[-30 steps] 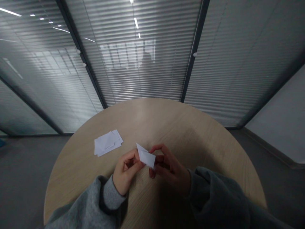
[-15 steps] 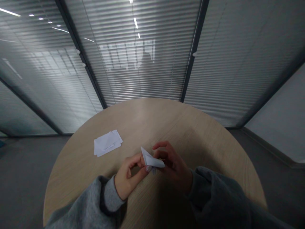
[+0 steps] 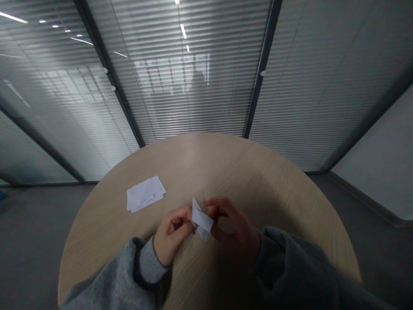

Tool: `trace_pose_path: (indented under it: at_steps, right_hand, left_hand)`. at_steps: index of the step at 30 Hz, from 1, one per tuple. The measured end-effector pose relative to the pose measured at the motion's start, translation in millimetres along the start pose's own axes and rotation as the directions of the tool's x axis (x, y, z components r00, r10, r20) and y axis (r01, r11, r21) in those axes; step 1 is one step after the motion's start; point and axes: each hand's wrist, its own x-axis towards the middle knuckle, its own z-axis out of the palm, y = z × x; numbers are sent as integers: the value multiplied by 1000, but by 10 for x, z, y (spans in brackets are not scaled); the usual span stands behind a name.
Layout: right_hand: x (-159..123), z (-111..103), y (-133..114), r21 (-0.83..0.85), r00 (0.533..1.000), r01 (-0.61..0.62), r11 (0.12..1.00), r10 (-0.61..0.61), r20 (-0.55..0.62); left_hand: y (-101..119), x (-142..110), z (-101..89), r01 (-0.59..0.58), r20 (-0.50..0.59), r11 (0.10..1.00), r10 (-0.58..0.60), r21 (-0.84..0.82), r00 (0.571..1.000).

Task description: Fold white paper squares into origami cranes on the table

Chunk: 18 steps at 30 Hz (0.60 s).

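Note:
A small folded piece of white paper [image 3: 201,219] is held just above the round wooden table [image 3: 258,181], near its front middle. My left hand [image 3: 171,234] pinches the paper's left side with thumb and fingers curled. My right hand [image 3: 234,230] grips its right side, fingers bent around it. Both arms wear grey sleeves. The paper shows a pointed tip upward and a lower flap toward me.
A small stack of white paper sheets [image 3: 145,193] lies on the table to the left of my hands. Glass walls with blinds [image 3: 193,86] stand behind the table. Dark floor surrounds the table on both sides.
The folded paper has been turned between my fingers; its long point no longer lies out to the right, and the hands have closed in around it.

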Motion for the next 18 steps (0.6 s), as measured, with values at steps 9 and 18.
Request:
trace_pose_path:
  at_steps: [9,18]
  right_hand:
    - [51,-87,-61,-316,964,261,912,-261,43]
    - [56,-88,-70,-183,990,131,974,-137,-23]
  left_hand:
    - [-25,15,21,35,64,999,-35,-7,997]
    - [-101,-53,73,-20,47,996,24,-87,999]
